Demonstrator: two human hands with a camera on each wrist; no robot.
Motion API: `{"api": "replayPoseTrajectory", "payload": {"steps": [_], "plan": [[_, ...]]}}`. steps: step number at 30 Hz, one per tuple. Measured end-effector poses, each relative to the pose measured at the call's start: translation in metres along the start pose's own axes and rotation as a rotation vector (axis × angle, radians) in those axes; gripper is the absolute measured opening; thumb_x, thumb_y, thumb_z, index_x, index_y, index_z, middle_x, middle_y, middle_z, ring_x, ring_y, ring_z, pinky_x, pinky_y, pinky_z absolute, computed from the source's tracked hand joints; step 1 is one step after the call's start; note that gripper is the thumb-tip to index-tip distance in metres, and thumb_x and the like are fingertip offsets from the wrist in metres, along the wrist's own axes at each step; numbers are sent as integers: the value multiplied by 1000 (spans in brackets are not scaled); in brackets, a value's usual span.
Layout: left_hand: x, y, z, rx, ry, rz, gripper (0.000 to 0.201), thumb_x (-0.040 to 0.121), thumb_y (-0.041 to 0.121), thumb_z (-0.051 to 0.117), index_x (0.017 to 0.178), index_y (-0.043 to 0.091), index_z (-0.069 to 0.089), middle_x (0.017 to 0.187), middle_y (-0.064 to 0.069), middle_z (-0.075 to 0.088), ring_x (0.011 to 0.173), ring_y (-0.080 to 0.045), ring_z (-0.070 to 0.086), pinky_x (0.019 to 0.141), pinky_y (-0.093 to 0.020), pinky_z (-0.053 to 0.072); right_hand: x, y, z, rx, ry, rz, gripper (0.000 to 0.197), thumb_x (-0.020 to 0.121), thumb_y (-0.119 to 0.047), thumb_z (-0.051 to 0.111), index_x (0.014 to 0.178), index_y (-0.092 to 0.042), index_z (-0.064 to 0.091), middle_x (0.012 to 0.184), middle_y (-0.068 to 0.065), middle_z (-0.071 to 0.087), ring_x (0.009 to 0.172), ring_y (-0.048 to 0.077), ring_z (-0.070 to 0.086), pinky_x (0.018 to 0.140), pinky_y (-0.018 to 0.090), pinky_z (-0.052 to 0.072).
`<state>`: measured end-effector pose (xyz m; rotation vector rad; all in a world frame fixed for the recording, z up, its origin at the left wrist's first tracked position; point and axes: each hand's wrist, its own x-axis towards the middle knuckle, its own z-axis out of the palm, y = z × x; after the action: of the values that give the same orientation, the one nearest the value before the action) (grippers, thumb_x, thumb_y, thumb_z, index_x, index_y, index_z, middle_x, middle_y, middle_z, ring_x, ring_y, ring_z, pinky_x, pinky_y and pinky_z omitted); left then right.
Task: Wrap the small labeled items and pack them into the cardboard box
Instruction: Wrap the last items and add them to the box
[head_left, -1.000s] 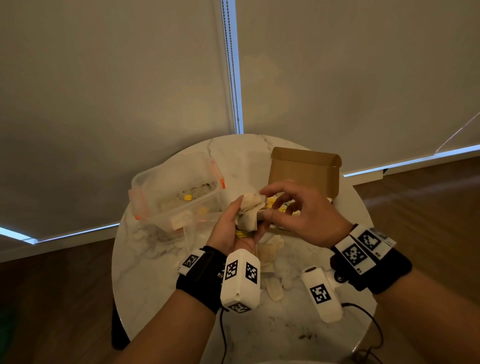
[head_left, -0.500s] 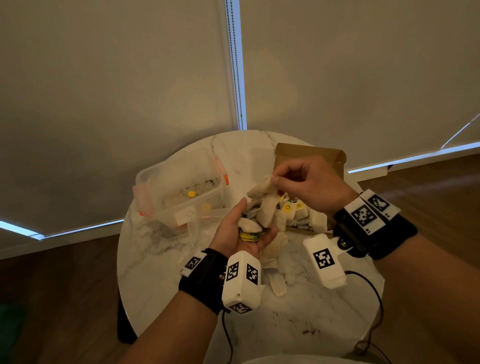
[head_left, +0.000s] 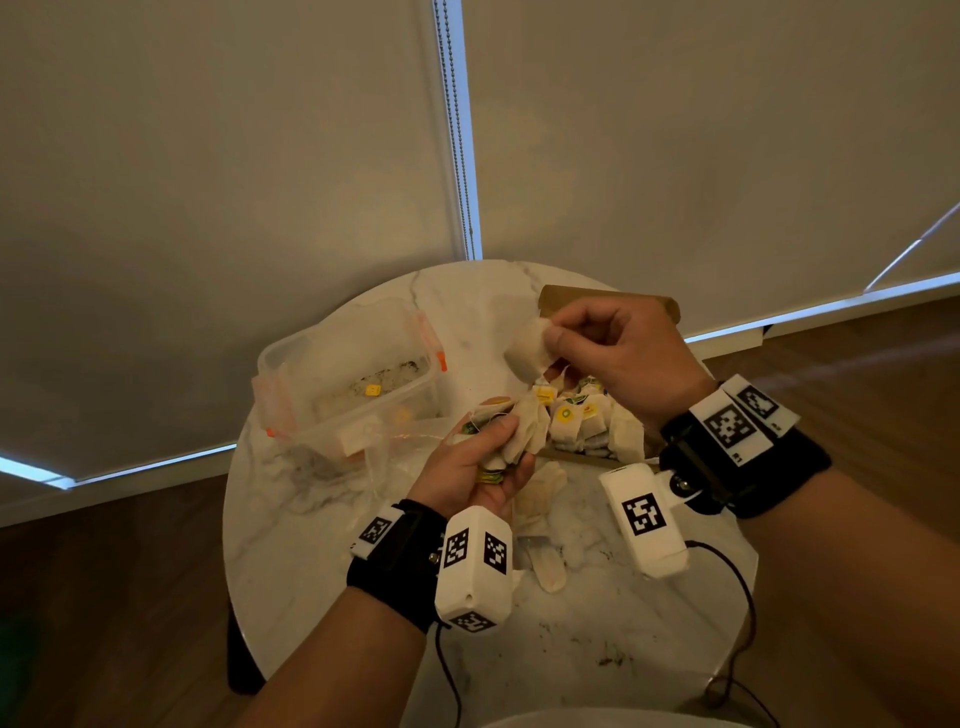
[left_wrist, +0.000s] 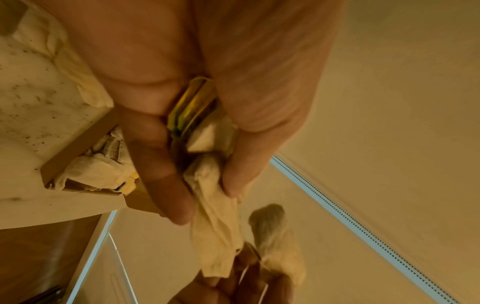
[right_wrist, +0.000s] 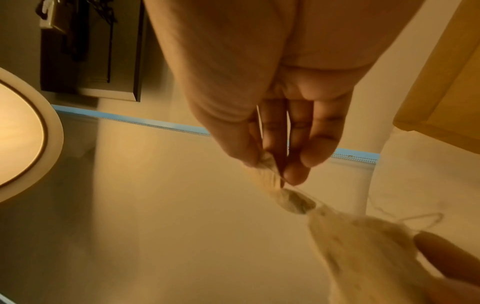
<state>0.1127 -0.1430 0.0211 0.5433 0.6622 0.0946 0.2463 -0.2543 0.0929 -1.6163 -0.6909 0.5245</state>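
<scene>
Your right hand (head_left: 613, 348), which a second ago met the left at a single bundle, has risen to the far right with one tea bag (head_left: 529, 347) pinched between thumb and fingertips above the cardboard box (head_left: 670, 306). Your left hand (head_left: 480, 462) stays curled around the remaining tea bags and their yellow tags (left_wrist: 188, 107), near the box's front edge. The bag appears separated from the bunch, so wrapping its string and packing it likely come next.

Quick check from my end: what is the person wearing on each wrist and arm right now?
Both forearms are bare, no sleeves. Each wrist carries a black strap with white square-coded marker tags. A white boxy camera unit with black coded squares hangs under each wrist, and a thin black cable trails from each.
</scene>
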Motion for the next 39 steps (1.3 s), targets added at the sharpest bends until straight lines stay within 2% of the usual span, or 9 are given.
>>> {"api": "replayPoseTrajectory", "payload": {"steps": [6,11,16,21,24,28,33,35,39], "plan": [[1,3,-9,-31,25,-10,56,74,9,66,129,8,55,91,-14,68,83,-24,62,49,-25,56,3,-7,-9,97,119,-58,6,90,-1,63,93,1,68,71,14,70,58,21,67,55,28,56],[0,4,-23,-66,66,-19,50,75,10,65,124,4,57,87,-13,69,72,-23,67,49,-24,55,7,-5,-18,125,219,-44,17,89,2,63,104,-4,67,71,18,67,56,23,63,58,29,56],[-1,8,-31,-124,107,-28,24,79,10,60,101,2,64,80,-12,68,64,-20,68,48,-23,55,9,-6,-30,77,294,-68,14,89,0,63,98,-8,70,78,12,71,59,23,65,60,29,57],[-2,14,-23,-110,105,12,17,87,11,57,98,1,66,81,-12,68,63,-19,67,48,-22,54,0,9,-27,-181,22,9,22,91,3,59,101,-10,73,87,6,75,72,19,73,72,28,59],[-4,21,-15,-132,52,-3,22,82,14,58,95,0,69,83,-12,68,61,-17,67,47,-21,54,-8,12,-21,-331,-137,-9,19,86,-2,69,101,-12,74,84,0,74,72,10,71,71,20,57],[-4,28,-12,-144,-3,-69,30,91,19,52,87,-1,73,88,-11,65,58,-14,64,45,-18,53,-12,6,-15,-487,-228,-227,11,79,-12,78,87,-18,78,88,-7,65,76,8,60,65,13,45],[-4,30,-4,-76,16,-104,37,97,21,50,80,-1,75,75,-9,68,51,-11,64,42,-16,51,-7,2,-3,-621,-359,-452,11,77,-14,79,86,-21,79,117,-4,62,98,14,58,80,28,49],[-6,29,2,-51,30,-105,35,96,19,52,75,0,73,65,-8,65,48,-12,63,41,-16,50,-4,3,4,-643,-394,-481,11,79,-15,78,88,-21,79,111,-3,65,94,15,59,78,33,51],[-7,28,7,-28,32,-109,19,78,17,62,78,0,71,66,-11,64,48,-13,62,41,-16,51,-2,9,11,-632,-351,-523,9,79,-15,73,86,-15,78,95,-3,70,87,18,63,74,39,53]]}}
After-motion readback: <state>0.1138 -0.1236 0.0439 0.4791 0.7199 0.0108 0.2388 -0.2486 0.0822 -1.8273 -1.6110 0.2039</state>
